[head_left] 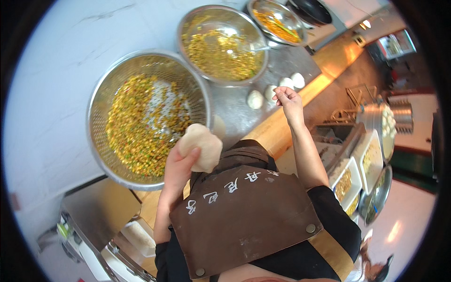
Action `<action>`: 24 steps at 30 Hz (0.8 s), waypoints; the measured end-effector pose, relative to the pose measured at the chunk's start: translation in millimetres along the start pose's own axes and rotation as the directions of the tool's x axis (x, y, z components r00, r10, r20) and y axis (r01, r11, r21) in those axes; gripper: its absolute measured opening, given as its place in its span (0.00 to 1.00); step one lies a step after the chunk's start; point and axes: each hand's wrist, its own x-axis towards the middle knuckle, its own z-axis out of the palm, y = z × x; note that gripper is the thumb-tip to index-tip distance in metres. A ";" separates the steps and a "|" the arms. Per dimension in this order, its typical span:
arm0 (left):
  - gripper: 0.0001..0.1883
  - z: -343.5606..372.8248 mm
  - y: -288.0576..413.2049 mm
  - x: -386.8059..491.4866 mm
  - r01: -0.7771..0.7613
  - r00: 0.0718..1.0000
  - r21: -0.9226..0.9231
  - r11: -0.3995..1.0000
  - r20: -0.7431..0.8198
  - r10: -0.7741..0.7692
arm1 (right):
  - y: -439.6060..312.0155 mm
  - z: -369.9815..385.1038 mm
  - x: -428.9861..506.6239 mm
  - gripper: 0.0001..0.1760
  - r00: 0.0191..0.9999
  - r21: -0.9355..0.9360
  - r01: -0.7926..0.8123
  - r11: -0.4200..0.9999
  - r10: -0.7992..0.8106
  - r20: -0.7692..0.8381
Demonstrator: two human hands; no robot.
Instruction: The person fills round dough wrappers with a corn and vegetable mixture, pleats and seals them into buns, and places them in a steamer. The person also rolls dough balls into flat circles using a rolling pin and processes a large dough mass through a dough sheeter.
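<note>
My left hand (180,162) holds a flat, round piece of pale dough (202,148), thumb on top of it, by the near right rim of a large perforated steel bowl (97,155). That bowl holds a chopped yellow and green filling (130,123). My right hand (289,100) is raised over the table's edge, thumb and fingertips pinched together, with nothing seen between them. Its fingertips overlap one of several white dough buns (255,99) in a row on the steel tabletop (232,105); whether they touch it is unclear.
Beyond stand a steel bowl of filling (222,58) with a utensil, a smaller bowl of orange filling (278,26) and a black pan (312,11). White trays of food (371,162) and a tub of pale pieces (387,123) are at right. Part of another person (375,269) shows lower right.
</note>
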 end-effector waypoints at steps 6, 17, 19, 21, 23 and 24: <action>0.18 61.7 -93.8 94.5 -0.039 0.981 0.328 0.944 0.190 -0.026 | 48.2 -118.4 0.6 0.19 0.990 -0.451 -0.031 0.892 -0.035 -0.138; 0.17 103.0 -157.4 145.1 0.094 0.897 0.893 0.441 -0.268 0.352 | 62.4 -191.2 191.3 0.47 0.798 -0.823 0.536 0.187 0.206 0.567; 0.15 133.5 -157.9 152.3 0.057 0.930 0.752 0.657 -0.280 0.239 | 80.3 -198.3 212.5 0.46 0.677 -0.733 0.667 0.130 0.305 0.670; 0.12 167.0 -158.4 167.6 0.056 0.969 0.561 0.826 -0.231 0.090 | 95.5 -206.6 226.0 0.40 0.606 -0.652 0.734 0.187 0.252 0.754; 0.11 201.7 -157.8 177.9 0.044 0.998 0.366 0.930 -0.065 -0.022 | 101.0 -213.8 232.1 0.37 0.574 -0.614 0.747 0.254 0.220 0.789; 0.11 218.2 -157.0 185.1 0.094 0.995 0.225 0.970 0.001 -0.097 | 98.6 -216.2 230.6 0.36 0.628 -0.617 0.658 0.432 0.137 0.766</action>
